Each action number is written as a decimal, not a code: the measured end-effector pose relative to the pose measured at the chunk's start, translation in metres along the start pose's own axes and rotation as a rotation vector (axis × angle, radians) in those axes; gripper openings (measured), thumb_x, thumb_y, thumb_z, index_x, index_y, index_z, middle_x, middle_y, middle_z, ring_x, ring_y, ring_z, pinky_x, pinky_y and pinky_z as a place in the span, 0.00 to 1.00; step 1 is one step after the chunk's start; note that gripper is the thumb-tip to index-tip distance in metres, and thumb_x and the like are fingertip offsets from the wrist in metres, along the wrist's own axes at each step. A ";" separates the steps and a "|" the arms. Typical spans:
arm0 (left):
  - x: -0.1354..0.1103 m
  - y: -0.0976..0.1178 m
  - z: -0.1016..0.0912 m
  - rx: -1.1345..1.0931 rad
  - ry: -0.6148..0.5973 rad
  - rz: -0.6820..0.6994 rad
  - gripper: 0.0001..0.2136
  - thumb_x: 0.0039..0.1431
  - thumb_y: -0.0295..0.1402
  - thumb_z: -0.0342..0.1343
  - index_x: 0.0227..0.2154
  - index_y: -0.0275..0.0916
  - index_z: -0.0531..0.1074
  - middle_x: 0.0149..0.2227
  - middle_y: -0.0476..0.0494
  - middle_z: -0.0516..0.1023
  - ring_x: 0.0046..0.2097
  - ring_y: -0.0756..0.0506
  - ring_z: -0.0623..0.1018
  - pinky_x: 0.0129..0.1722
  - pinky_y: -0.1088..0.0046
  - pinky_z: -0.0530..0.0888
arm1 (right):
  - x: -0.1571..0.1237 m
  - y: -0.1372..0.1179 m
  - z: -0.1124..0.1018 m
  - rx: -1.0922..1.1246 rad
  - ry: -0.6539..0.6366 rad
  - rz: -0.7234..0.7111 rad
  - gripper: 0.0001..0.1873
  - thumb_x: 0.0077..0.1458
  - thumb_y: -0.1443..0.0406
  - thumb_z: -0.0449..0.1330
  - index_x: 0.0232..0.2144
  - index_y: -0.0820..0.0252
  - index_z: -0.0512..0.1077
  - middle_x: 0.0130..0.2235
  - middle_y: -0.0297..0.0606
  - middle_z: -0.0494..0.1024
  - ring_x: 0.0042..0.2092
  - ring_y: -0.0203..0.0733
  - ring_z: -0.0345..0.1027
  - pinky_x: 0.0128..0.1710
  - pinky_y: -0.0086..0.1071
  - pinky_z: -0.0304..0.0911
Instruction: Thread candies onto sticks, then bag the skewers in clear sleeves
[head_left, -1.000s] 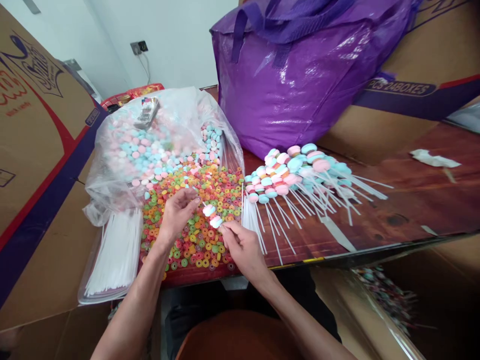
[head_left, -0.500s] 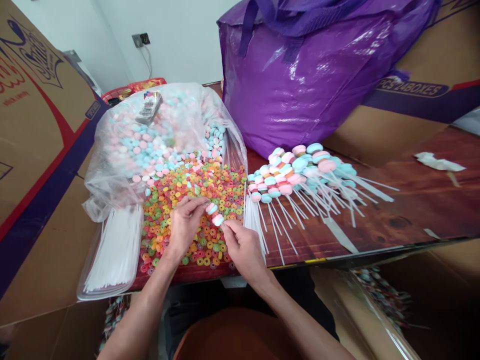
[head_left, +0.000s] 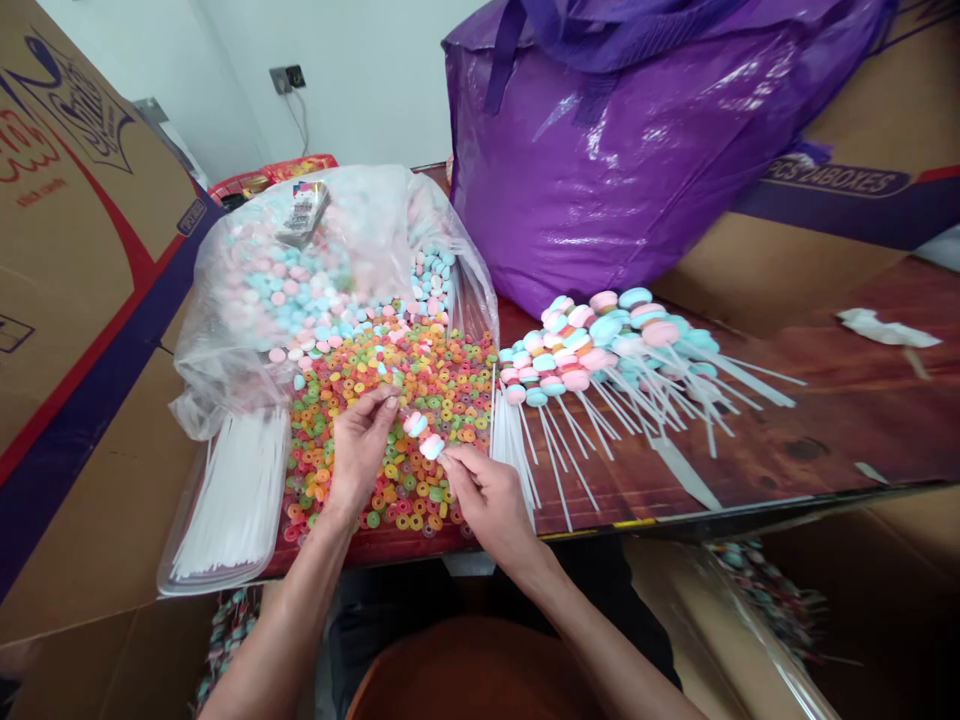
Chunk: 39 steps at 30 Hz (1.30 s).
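My right hand (head_left: 491,505) pinches the lower end of a candy skewer (head_left: 423,436), a short stack of pink, white and blue marshmallow-like pieces. It tilts up and left over the loose ring gummies (head_left: 420,495). Just beyond its upper end, my left hand (head_left: 361,445) has thumb and forefinger pressed together; whatever lies between them is too small to make out. Beside my right hand, finished-looking candy skewers (head_left: 574,350) lie heaped with white sticks pointing toward me. Left of my left hand, white sticks (head_left: 229,500) fill a clear plastic tray.
A clear plastic bag (head_left: 225,250) of pastel candies lies behind the gummies. Behind the heap stands a large purple bag (head_left: 600,180). Cardboard boxes flank the table at left (head_left: 90,300) and right (head_left: 817,230). Paper scraps (head_left: 889,328) lie on the right.
My left fingertips have moved up and left, away from the skewer's upper end. My right hand stays nearly in place with the skewer. The view has shifted slightly.
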<state>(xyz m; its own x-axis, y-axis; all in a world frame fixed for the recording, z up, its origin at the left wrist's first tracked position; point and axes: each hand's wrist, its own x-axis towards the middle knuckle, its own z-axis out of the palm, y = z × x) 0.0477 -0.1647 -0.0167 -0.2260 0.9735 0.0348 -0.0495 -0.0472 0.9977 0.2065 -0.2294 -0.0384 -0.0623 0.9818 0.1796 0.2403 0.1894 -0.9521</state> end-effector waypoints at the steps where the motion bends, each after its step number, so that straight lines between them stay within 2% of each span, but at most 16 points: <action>1: -0.002 0.000 0.001 0.014 -0.003 0.009 0.13 0.50 0.39 0.66 0.36 0.38 0.81 0.37 0.45 0.82 0.33 0.49 0.77 0.39 0.70 0.74 | 0.000 0.000 0.000 -0.012 0.000 -0.002 0.13 0.65 0.62 0.52 0.31 0.61 0.72 0.23 0.30 0.62 0.25 0.33 0.56 0.25 0.27 0.53; 7: -0.005 -0.003 0.000 -0.043 -0.008 -0.002 0.11 0.50 0.40 0.67 0.34 0.39 0.81 0.36 0.46 0.81 0.35 0.49 0.77 0.41 0.70 0.73 | 0.000 0.000 0.002 -0.062 0.023 0.005 0.14 0.65 0.62 0.52 0.28 0.59 0.68 0.22 0.29 0.60 0.24 0.33 0.54 0.24 0.26 0.51; 14: -0.004 0.004 0.000 -0.275 -0.062 -0.201 0.14 0.41 0.34 0.72 0.33 0.38 0.80 0.33 0.49 0.79 0.35 0.51 0.77 0.42 0.73 0.73 | 0.001 0.000 0.004 -0.086 0.049 -0.060 0.12 0.65 0.64 0.51 0.30 0.59 0.68 0.23 0.29 0.62 0.24 0.33 0.55 0.24 0.27 0.51; 18: -0.008 0.011 0.001 -0.247 -0.107 -0.249 0.17 0.41 0.35 0.72 0.36 0.37 0.78 0.33 0.47 0.80 0.38 0.49 0.78 0.44 0.72 0.73 | 0.002 -0.004 0.006 -0.102 0.055 -0.097 0.12 0.65 0.65 0.50 0.29 0.59 0.67 0.24 0.30 0.63 0.25 0.33 0.55 0.25 0.27 0.52; 23: -0.015 0.008 0.006 -0.216 -0.163 -0.258 0.20 0.43 0.38 0.71 0.39 0.37 0.77 0.36 0.44 0.80 0.39 0.48 0.78 0.42 0.72 0.73 | 0.001 -0.003 0.010 -0.093 0.082 -0.124 0.11 0.64 0.65 0.49 0.29 0.58 0.66 0.24 0.31 0.64 0.25 0.34 0.57 0.25 0.28 0.53; 28: -0.017 0.006 0.014 -0.159 -0.231 -0.250 0.19 0.45 0.40 0.70 0.39 0.37 0.76 0.36 0.44 0.80 0.38 0.48 0.78 0.41 0.72 0.74 | -0.001 0.002 0.011 0.004 0.127 -0.033 0.13 0.65 0.63 0.49 0.27 0.58 0.65 0.21 0.28 0.63 0.22 0.33 0.56 0.23 0.26 0.52; 30: -0.005 0.009 0.015 -0.058 -0.283 -0.192 0.18 0.48 0.41 0.68 0.40 0.37 0.77 0.36 0.43 0.80 0.37 0.46 0.78 0.40 0.70 0.74 | 0.000 0.004 0.008 0.028 0.123 -0.005 0.14 0.66 0.63 0.49 0.26 0.57 0.63 0.21 0.28 0.62 0.21 0.32 0.56 0.23 0.26 0.52; 32: 0.020 0.015 0.016 0.144 -0.315 -0.070 0.16 0.55 0.43 0.62 0.41 0.38 0.77 0.36 0.43 0.80 0.36 0.45 0.78 0.37 0.69 0.74 | 0.001 0.006 0.006 0.030 0.128 0.012 0.15 0.66 0.62 0.49 0.25 0.57 0.62 0.21 0.28 0.62 0.22 0.32 0.56 0.23 0.26 0.52; 33: 0.036 0.018 0.016 0.300 -0.310 0.030 0.14 0.59 0.42 0.57 0.40 0.38 0.78 0.35 0.43 0.80 0.35 0.45 0.77 0.36 0.68 0.74 | 0.002 0.007 0.005 0.026 0.137 0.017 0.16 0.66 0.62 0.49 0.25 0.57 0.62 0.22 0.28 0.62 0.23 0.32 0.56 0.24 0.26 0.52; 35: 0.073 0.022 0.017 0.659 -0.201 0.243 0.13 0.63 0.35 0.50 0.38 0.38 0.79 0.34 0.42 0.79 0.38 0.42 0.77 0.41 0.67 0.72 | 0.003 0.008 0.005 0.023 0.149 0.031 0.16 0.66 0.61 0.49 0.25 0.57 0.62 0.22 0.28 0.62 0.24 0.32 0.55 0.24 0.26 0.52; 36: 0.090 0.022 0.018 0.850 -0.150 0.313 0.14 0.62 0.30 0.48 0.38 0.38 0.80 0.37 0.40 0.79 0.41 0.41 0.77 0.44 0.65 0.71 | 0.003 0.009 0.005 0.024 0.149 0.037 0.16 0.66 0.61 0.50 0.25 0.57 0.62 0.22 0.28 0.61 0.24 0.32 0.55 0.24 0.26 0.52; 38: 0.121 0.021 0.020 1.195 -0.245 0.370 0.16 0.58 0.24 0.47 0.41 0.38 0.80 0.44 0.36 0.78 0.47 0.38 0.75 0.48 0.63 0.69 | 0.002 0.010 0.007 0.036 0.142 0.043 0.16 0.66 0.60 0.50 0.25 0.57 0.62 0.22 0.28 0.60 0.23 0.32 0.53 0.23 0.26 0.51; 39: 0.133 0.020 0.020 1.237 -0.276 0.376 0.17 0.55 0.22 0.49 0.40 0.38 0.81 0.44 0.35 0.78 0.48 0.37 0.75 0.50 0.62 0.68 | 0.002 0.010 0.008 0.046 0.135 0.042 0.16 0.66 0.60 0.50 0.25 0.57 0.62 0.22 0.27 0.60 0.23 0.32 0.53 0.23 0.26 0.50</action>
<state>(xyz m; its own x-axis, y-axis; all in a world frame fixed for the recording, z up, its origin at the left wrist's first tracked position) 0.0366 -0.0316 0.0091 0.1808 0.9662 0.1837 0.9206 -0.2320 0.3140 0.2016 -0.2256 -0.0498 0.0790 0.9826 0.1680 0.1955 0.1499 -0.9692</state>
